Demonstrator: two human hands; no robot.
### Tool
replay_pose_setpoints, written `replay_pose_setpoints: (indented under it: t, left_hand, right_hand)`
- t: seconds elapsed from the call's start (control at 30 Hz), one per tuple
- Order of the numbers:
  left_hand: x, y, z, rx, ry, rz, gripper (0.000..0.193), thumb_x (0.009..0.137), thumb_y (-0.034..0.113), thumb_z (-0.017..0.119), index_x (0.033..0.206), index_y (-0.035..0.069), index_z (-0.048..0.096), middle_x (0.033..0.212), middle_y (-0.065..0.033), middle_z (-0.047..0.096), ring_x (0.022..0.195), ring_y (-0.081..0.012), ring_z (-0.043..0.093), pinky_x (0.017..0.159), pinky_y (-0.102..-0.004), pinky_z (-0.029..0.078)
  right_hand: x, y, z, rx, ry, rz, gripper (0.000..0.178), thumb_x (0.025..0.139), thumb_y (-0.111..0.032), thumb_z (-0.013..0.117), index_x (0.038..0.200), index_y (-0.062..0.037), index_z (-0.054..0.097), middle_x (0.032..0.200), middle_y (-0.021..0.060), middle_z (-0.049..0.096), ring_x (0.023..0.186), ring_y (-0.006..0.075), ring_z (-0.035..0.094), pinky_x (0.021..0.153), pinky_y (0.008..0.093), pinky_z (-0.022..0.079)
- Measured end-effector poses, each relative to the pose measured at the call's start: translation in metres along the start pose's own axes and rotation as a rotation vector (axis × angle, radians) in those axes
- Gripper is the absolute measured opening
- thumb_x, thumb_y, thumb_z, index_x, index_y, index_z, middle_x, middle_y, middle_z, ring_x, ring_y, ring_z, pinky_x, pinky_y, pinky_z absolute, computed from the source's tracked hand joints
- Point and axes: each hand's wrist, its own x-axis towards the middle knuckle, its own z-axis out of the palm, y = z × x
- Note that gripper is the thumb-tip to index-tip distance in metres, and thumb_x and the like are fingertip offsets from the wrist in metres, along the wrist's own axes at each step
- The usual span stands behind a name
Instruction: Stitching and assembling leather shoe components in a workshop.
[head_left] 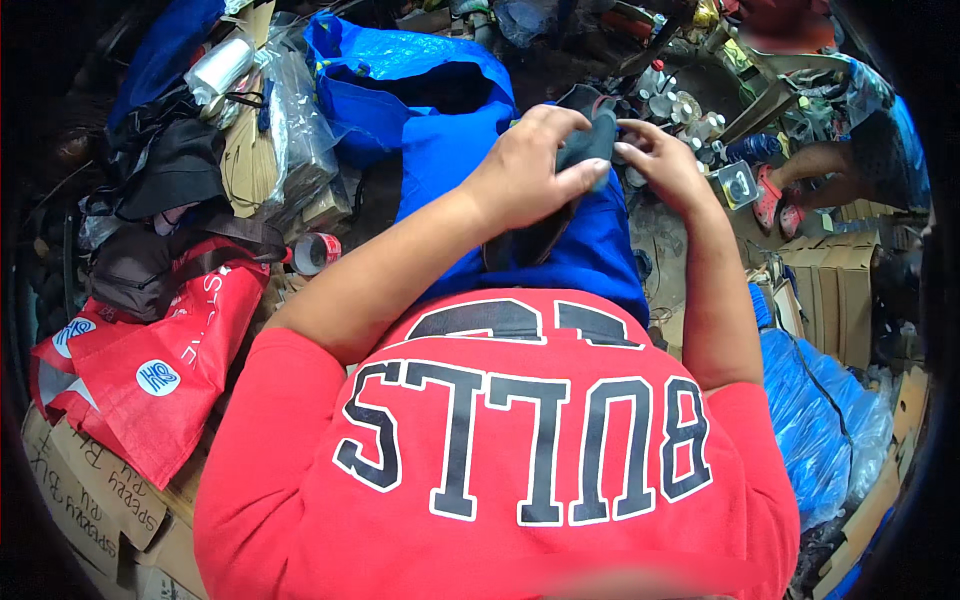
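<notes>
Above my blue-clad lap, both hands hold a dark grey, shoe-like piece (588, 142), whose exact kind I cannot make out. My left hand (530, 165) is closed on it, the thumb lying across its near end. From the other side my right hand (662, 165) pinches at its edge with bent fingertips. A dark part with a reddish rim (590, 100) shows just beyond the piece. Between my legs lies another dark, strap-like item (540, 240), partly hidden by my left forearm.
Left are a red bag (165, 370) with a black pouch (135, 272), and a plastic bottle (316, 253). A blue bag (420, 75) gapes ahead. Several small bottles (680, 108) stand ahead right, near a person's red clogs (775, 202). Cardboard (830, 290) and blue plastic (810, 410) lie right.
</notes>
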Motion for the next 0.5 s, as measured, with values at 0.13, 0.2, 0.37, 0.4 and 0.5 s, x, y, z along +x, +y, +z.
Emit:
replay_pose_setpoints:
  t: [0.13,0.2,0.37,0.4,0.5]
  left_hand:
    - [0.016,-0.004,0.008,0.093,-0.130,-0.150,0.081,0.064,0.044,0.080,0.121,-0.004,0.049,0.111,-0.0221,0.057,0.100,-0.0286,0.059,0.090,-0.0361,0.047]
    - [0.020,-0.014,0.008,0.089,-0.203,-0.214,0.068,0.074,0.033,0.073,0.124,-0.004,0.047,0.113,-0.0197,0.058,0.103,-0.0250,0.059,0.088,-0.0334,0.048]
    - [0.018,-0.039,0.002,-1.313,-0.068,-0.737,0.037,0.088,0.006,0.047,0.125,0.002,0.048,0.113,-0.0143,0.060,0.100,-0.0227,0.062,0.087,-0.0369,0.051]
    - [0.015,-0.042,0.002,-1.428,-0.032,-0.779,0.035,0.090,0.008,0.044,0.124,0.003,0.048,0.113,-0.0139,0.060,0.099,-0.0235,0.063,0.087,-0.0384,0.052]
    - [0.010,-0.049,0.007,-1.638,-0.055,-0.809,0.033,0.092,0.011,0.040,0.123,0.004,0.049,0.111,-0.0154,0.061,0.096,-0.0265,0.064,0.083,-0.0424,0.053]
  right_hand:
    - [0.013,-0.009,0.024,0.369,-0.068,0.114,0.069,0.083,-0.032,0.070,0.140,-0.0107,0.038,0.095,0.0089,0.062,0.075,0.0132,0.058,0.065,0.0269,0.049]
    - [0.012,-0.007,0.027,0.385,0.037,-0.020,0.072,0.083,-0.030,0.070,0.143,-0.0119,0.034,0.097,0.0086,0.062,0.076,0.0129,0.058,0.065,0.0259,0.049]
    - [0.011,0.005,0.017,0.567,-0.019,0.154,0.050,0.086,-0.031,0.064,0.128,-0.0084,0.048,0.094,0.0003,0.059,0.067,0.0041,0.052,0.062,0.0177,0.040]
    - [0.012,0.007,0.014,0.567,-0.017,0.156,0.050,0.086,-0.031,0.064,0.128,-0.0084,0.048,0.094,0.0003,0.059,0.067,0.0041,0.052,0.062,0.0177,0.040]
    - [0.013,0.010,0.007,0.613,-0.061,0.216,0.052,0.083,-0.029,0.068,0.126,-0.0090,0.049,0.093,0.0021,0.061,0.066,0.0056,0.052,0.057,0.0197,0.040]
